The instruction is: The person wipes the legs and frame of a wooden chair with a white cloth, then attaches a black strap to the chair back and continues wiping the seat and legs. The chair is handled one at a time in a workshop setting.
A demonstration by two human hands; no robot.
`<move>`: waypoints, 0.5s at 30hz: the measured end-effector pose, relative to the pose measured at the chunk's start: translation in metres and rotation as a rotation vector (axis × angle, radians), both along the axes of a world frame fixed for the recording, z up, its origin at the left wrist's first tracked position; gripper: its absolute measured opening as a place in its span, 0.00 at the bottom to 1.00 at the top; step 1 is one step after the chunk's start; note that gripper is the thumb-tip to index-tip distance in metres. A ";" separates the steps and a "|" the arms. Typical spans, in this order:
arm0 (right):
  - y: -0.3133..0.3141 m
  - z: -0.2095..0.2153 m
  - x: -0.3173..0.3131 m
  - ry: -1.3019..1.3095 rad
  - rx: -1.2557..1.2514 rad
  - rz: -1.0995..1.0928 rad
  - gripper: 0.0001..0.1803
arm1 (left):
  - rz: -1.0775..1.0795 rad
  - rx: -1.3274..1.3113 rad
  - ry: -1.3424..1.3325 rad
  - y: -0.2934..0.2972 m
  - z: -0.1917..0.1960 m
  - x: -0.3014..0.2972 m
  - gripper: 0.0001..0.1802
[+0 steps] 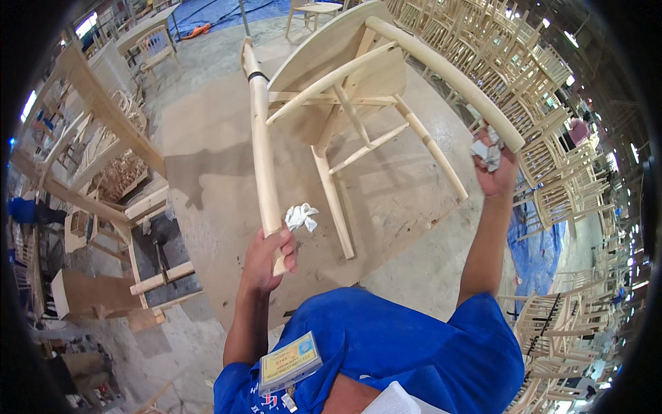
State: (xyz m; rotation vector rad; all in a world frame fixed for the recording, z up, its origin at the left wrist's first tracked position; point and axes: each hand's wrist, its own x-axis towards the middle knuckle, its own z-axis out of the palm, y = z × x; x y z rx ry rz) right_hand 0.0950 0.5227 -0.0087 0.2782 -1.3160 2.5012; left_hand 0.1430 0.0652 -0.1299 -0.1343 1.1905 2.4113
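A pale unfinished wooden chair [293,110] is tipped over in front of me, its seat underside and stretchers showing. My left hand [267,261] is closed around the near end of a long chair post [262,152] with a dark band near its far end. My right hand [498,169] is closed on a crumpled white cloth [487,149], pressed up beside the end of the thick curved post [455,72]. A second crumpled white cloth [301,217] shows just right of my left hand; I cannot tell whether it lies on the floor sheet.
A brown sheet [207,165] covers the floor under the chair. At left stands a wooden frame [114,110] with clamps. Stacked chairs [476,48] fill the right side, with a blue tarp [541,255] below. Another chair [314,10] stands at the back.
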 end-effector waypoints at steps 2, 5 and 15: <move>0.020 -0.045 -0.021 -0.221 0.046 -0.213 0.21 | 0.002 -0.038 -0.012 0.015 0.004 -0.001 0.14; 0.043 -0.137 -0.063 -0.441 0.203 -0.136 0.19 | 0.038 0.028 0.034 0.037 0.008 0.002 0.16; 0.001 -0.205 -0.236 -0.225 0.463 -0.283 0.12 | 0.075 -0.302 -0.021 0.163 0.066 -0.007 0.20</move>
